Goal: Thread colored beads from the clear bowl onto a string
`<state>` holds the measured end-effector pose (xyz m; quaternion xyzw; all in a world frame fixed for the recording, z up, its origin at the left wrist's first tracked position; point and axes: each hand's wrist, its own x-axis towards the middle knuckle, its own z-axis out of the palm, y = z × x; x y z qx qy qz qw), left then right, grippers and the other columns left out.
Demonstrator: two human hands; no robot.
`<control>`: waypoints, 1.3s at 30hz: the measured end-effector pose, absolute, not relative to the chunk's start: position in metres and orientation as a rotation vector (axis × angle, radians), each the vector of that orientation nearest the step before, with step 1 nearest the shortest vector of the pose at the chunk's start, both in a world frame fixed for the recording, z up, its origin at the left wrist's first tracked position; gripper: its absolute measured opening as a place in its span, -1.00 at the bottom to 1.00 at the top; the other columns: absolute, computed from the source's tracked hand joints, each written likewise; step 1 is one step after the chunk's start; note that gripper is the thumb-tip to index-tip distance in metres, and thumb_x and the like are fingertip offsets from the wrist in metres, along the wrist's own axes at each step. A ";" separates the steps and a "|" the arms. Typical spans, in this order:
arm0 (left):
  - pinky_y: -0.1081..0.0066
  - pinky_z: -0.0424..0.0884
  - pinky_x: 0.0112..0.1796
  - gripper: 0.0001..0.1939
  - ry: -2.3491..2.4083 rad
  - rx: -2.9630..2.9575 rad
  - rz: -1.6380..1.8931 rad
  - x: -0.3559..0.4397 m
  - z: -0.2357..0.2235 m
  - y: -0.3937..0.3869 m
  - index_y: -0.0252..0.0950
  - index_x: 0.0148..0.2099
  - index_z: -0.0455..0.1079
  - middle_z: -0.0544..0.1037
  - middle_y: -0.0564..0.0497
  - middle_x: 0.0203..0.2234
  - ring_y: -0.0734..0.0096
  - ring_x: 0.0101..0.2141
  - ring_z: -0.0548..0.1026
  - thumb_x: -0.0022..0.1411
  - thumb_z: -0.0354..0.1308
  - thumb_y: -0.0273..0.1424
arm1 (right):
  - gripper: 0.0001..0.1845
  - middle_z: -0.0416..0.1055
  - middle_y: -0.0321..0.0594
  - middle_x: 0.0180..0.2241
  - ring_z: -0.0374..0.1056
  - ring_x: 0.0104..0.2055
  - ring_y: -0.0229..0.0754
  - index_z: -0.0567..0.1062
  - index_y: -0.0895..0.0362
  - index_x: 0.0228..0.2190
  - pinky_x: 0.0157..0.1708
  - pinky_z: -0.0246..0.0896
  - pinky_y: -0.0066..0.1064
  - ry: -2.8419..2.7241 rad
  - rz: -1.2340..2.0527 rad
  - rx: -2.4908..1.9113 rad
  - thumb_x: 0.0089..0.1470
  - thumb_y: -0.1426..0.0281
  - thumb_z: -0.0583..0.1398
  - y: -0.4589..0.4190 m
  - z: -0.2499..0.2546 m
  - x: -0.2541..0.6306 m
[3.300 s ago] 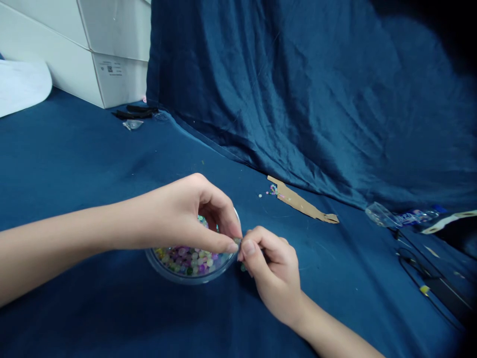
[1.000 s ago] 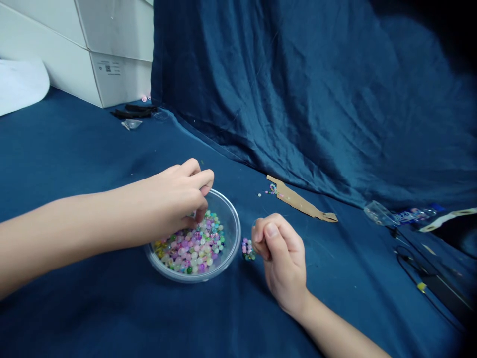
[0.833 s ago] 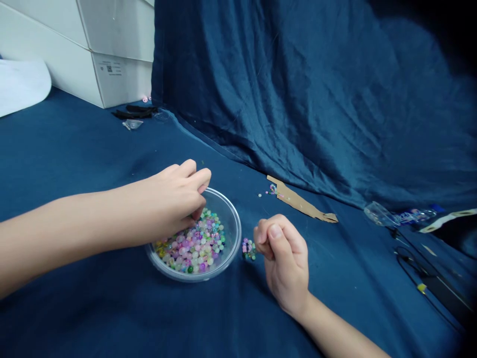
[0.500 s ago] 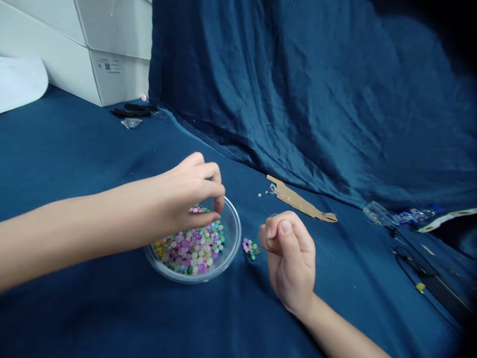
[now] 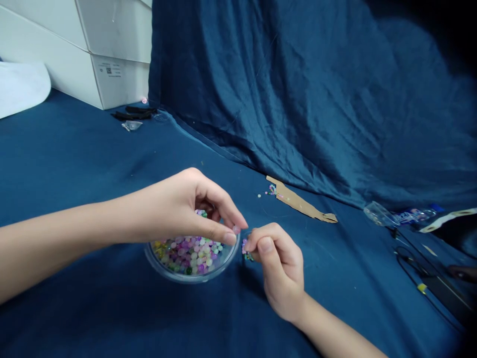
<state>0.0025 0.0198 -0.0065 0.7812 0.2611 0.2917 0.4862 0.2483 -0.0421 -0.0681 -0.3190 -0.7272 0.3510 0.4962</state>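
Note:
My left hand [image 5: 194, 209] reaches over a round clear plastic bowl [image 5: 192, 279] and pinches a small pink bead [image 5: 236, 229] between thumb and forefinger. Many beads [image 5: 194, 253] in pink, purple, white, green and yellow fill the bowl, partly hidden by that hand. Just right of the bead, my right hand [image 5: 281, 271] is closed, thumb against bent forefinger, on a thin clear thread that barely shows. A cluster of coloured beads [image 5: 246, 251] shows beside its fingertips, partly covered by them; whether it hangs or lies on the cloth I cannot tell.
A torn cardboard strip [image 5: 303, 203] lies behind my right hand, with a small bead cluster [image 5: 273, 189] at its left end. White boxes [image 5: 119, 79] stand back left. Clear plastic packaging [image 5: 402, 215] and black cables [image 5: 413, 273] lie at right. Blue cloth hangs behind.
My left hand has risen out of the beads and moved right, now with a pink bead at its fingertips. My right hand has shifted slightly left and down, towards it.

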 end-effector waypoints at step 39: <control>0.48 0.58 -0.22 -0.86 0.604 1.905 0.724 0.005 -0.006 0.019 -0.25 -0.15 0.75 0.79 0.00 -0.26 0.32 -0.24 0.72 0.23 0.51 -0.36 | -0.56 0.26 -0.37 -0.61 0.15 -0.57 -0.28 0.56 0.08 -0.44 -0.56 0.02 -0.42 -1.887 0.861 -0.942 0.47 0.18 0.18 -0.040 -0.055 0.240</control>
